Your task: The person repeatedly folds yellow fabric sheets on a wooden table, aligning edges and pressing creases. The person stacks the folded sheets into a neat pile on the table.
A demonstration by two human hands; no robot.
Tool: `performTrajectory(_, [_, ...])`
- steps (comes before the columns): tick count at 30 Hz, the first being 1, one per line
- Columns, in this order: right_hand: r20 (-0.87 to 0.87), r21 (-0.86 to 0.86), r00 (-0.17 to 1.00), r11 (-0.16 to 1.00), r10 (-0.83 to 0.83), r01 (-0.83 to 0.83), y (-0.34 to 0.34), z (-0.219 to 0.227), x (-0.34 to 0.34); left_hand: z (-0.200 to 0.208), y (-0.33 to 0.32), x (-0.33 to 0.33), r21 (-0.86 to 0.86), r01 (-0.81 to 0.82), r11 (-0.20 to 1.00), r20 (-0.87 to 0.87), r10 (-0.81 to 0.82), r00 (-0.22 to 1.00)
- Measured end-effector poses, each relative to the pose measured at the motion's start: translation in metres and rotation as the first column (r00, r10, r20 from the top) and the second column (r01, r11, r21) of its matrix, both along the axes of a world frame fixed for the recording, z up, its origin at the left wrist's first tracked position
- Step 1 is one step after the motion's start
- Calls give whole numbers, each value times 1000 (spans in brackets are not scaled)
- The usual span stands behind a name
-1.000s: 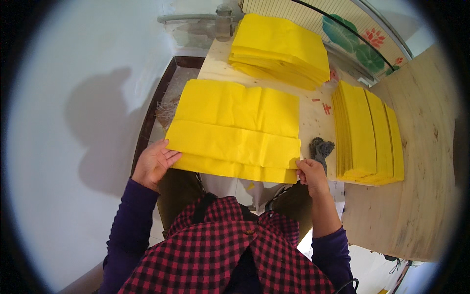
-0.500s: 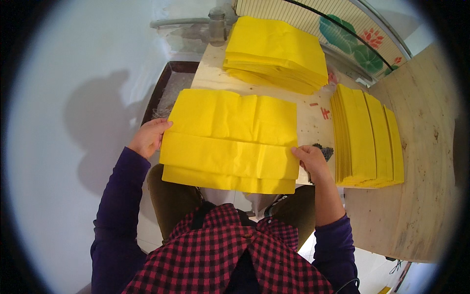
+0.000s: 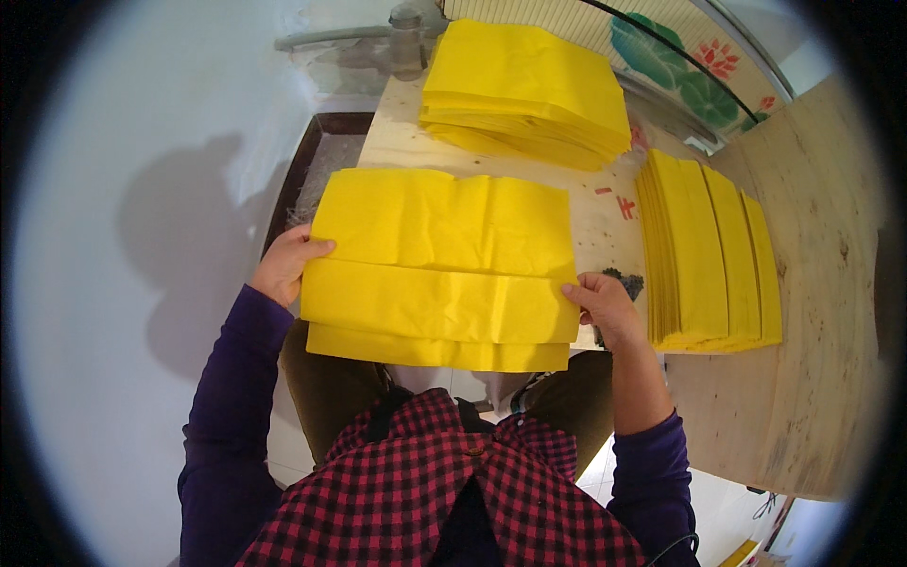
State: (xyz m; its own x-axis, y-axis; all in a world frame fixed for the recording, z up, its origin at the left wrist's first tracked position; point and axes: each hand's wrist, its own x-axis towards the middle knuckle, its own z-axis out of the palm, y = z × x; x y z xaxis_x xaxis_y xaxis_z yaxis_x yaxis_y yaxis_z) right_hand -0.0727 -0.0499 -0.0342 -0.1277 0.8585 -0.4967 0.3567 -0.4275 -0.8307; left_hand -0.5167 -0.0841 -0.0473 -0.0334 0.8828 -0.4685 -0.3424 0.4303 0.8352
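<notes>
Stretched between my hands is a folded sheet of yellow paper (image 3: 439,255), creased across its lower part, with a lower strip showing beneath the fold. My left hand (image 3: 286,266) pinches its left edge, thumb on top. On the right edge my right hand (image 3: 607,307) grips it the same way, beside the fold. The sheet covers the near part of the wooden table and hangs above my lap. Beyond it lies a thick stack of yellow sheets (image 3: 524,85). To the right stand folded yellow bundles (image 3: 694,250), packed side by side.
A clear jar (image 3: 406,45) stands at the table's far left corner. Small red scraps (image 3: 624,208) and a dark bristly object (image 3: 624,282) lie on the wooden table (image 3: 590,246). A dark-rimmed tray (image 3: 300,170) is by the wall. A bare wooden board (image 3: 803,312) lies at the right.
Both hands keep hold of the yellow sheet, which has shifted only slightly left. The background has moved a little upward in the picture.
</notes>
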Motion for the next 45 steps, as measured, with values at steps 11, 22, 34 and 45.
performTrajectory(11, [-28,28,999,999,18,-17,23,-3,-11,4,22,-10,-19,91,996,-100,-93,991])
performTrajectory(22, [-208,30,978,999,-21,28,29,-3,-11,-5,22,-15,47,90,995,-110,-84,990])
performTrajectory(34, [-152,-26,988,1000,13,-17,91,-8,-19,-3,54,-19,-42,163,986,-155,-167,974])
performTrajectory(45, [-25,161,999,987,-27,31,75,6,-27,-13,46,-19,100,103,990,-218,-79,973])
